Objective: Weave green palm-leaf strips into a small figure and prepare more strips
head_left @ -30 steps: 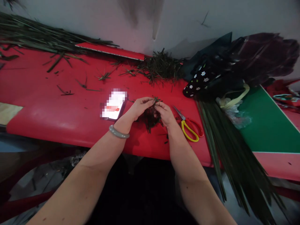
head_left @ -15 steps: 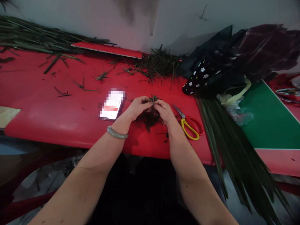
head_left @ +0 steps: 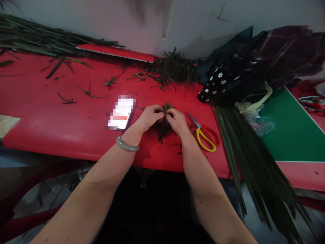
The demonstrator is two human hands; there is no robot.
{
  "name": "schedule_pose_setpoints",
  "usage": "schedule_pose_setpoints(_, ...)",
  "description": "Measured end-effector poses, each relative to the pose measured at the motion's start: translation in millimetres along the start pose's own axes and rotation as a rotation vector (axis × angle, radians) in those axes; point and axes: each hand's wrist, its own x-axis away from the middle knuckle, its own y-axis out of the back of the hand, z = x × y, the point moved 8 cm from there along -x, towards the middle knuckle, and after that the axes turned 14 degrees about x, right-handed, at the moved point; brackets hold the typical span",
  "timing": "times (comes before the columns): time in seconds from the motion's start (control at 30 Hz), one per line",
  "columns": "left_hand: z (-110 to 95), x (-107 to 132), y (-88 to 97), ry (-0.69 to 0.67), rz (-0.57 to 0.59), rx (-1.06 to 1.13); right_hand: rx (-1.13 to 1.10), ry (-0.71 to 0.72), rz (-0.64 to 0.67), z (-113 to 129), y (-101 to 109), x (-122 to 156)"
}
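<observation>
Over the red table point(head_left: 63, 118), my left hand point(head_left: 149, 117) and my right hand point(head_left: 177, 121) meet fingertip to fingertip. Both are closed on a small woven piece of green leaf strips point(head_left: 162, 127), whose loose ends stick out above and below the fingers. A grey-green bangle point(head_left: 127, 145) circles my left wrist. The fingers hide most of the piece.
A lit phone point(head_left: 121, 113) lies just left of my hands. Yellow-handled scissors point(head_left: 204, 135) lie just right. A bundle of long leaves point(head_left: 251, 162) hangs off the table's right edge. Leaf trimmings point(head_left: 172, 69) pile at the back; more long leaves point(head_left: 38, 39) lie far left. Dark bags point(head_left: 256, 64) sit back right.
My hands have stayed in place, with the fingers shifting slightly on the leaf piece. The view has tilted a little.
</observation>
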Motion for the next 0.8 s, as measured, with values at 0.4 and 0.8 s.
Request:
schedule_pose_setpoints(0.4, 4.5, 0.4, -2.6, 0.021, 0.013, 0.069, 0.304, -0.020, -0.013, 0.9, 4.4, 2.4)
schedule_pose_setpoints(0.8, -4.5, -1.8, 9.0, -0.082, -0.092, 0.030, 0.031, 0.067, -0.005, 8.4, 0.2, 2.2)
